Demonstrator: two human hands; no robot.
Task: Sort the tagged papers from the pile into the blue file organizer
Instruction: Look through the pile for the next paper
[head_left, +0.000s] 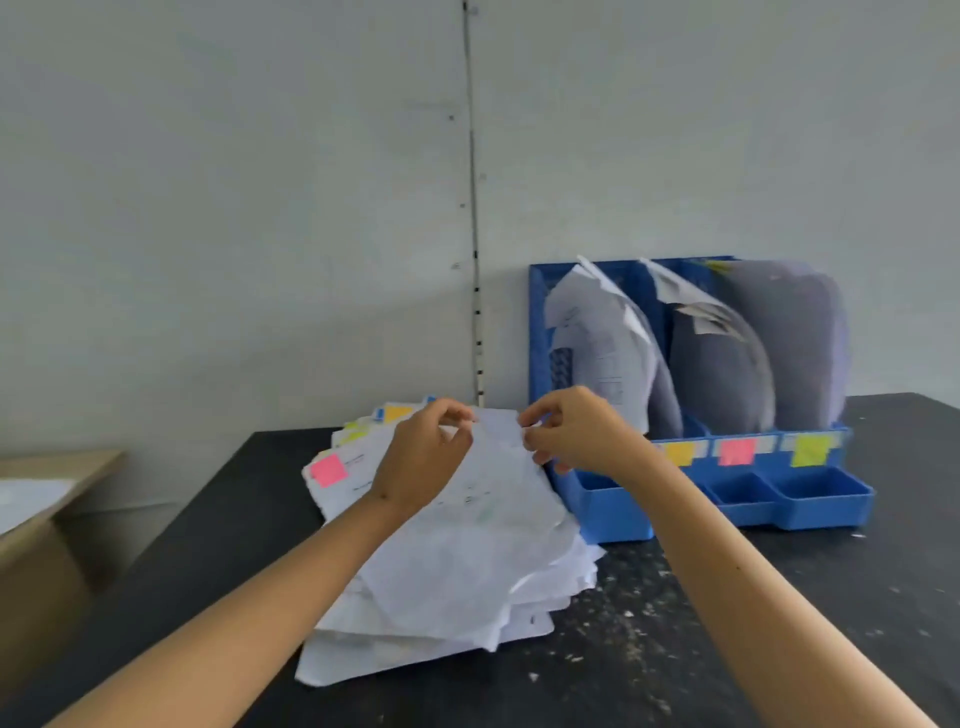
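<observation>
A messy pile of white papers (441, 597) lies on the black table, some with pink, yellow and blue sticky tags at their far edges. The top sheet (493, 499) is lifted at its far edge. My left hand (423, 457) pinches that edge on the left and my right hand (576, 431) pinches it on the right. The blue file organizer (623, 514) stands just right of the pile against the wall. Its three slots hold curled papers and carry an orange tag (678, 453), a pink tag (736, 451) and a yellow-green tag (811, 449) on the front.
The black table (727, 623) is speckled with white flecks near the front right. A cardboard box (36, 519) stands off the table's left side. A grey wall with a thin vertical strip rises right behind the table.
</observation>
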